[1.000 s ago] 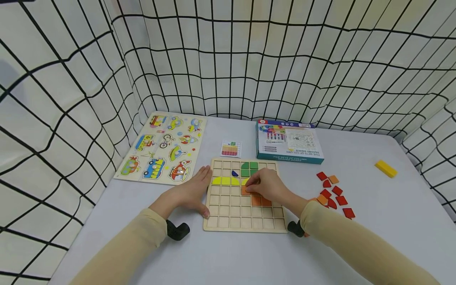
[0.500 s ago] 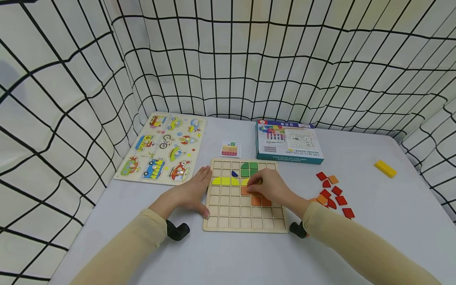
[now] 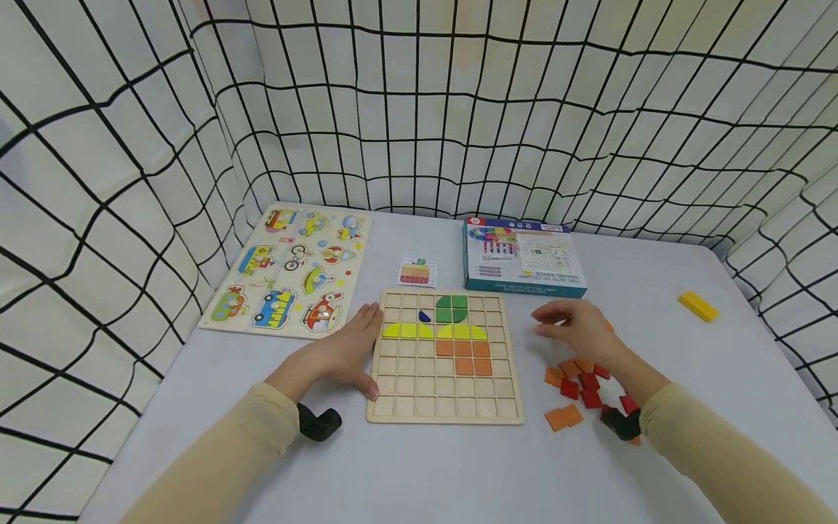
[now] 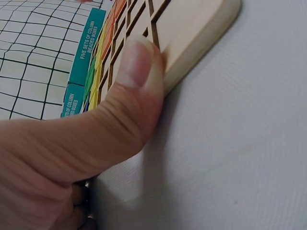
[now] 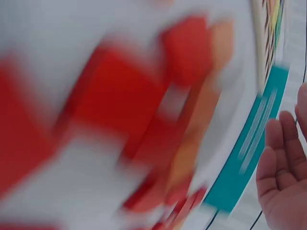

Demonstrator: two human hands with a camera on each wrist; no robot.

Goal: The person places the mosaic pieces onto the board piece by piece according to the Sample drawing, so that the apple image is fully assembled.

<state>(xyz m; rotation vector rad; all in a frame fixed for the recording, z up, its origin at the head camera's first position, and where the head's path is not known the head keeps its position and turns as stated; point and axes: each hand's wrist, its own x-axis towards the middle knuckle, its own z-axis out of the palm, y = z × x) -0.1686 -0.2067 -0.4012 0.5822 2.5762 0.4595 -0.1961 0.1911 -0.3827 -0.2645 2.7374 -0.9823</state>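
Observation:
A wooden grid board (image 3: 406, 406) lies flat on the white table. Set into its cells are green pieces (image 3: 452, 309), yellow pieces (image 3: 408, 331), orange squares (image 3: 463, 356) and one dark blue piece (image 3: 424, 316). My left hand (image 3: 337, 355) rests along the board's left edge, fingers extended; in the left wrist view its thumb (image 4: 136, 72) lies on the rim near a corner. My right hand (image 3: 579, 329) hovers right of the board with loosely bent fingers and nothing visible in them. Below it lie loose red squares (image 3: 591, 399) and orange squares (image 3: 558, 418), partly hidden by the wrist.
Behind the board lie a small pattern card (image 3: 417, 272) and a teal-edged box (image 3: 524, 256). A vehicle puzzle board (image 3: 288, 269) is at the left, a yellow block (image 3: 697, 306) at the far right. Black netting (image 3: 419, 138) surrounds the table's back and sides.
My right hand has left the board and moved right, over the loose pieces. More orange squares on the board are now uncovered. The left hand stays at the board's edge.

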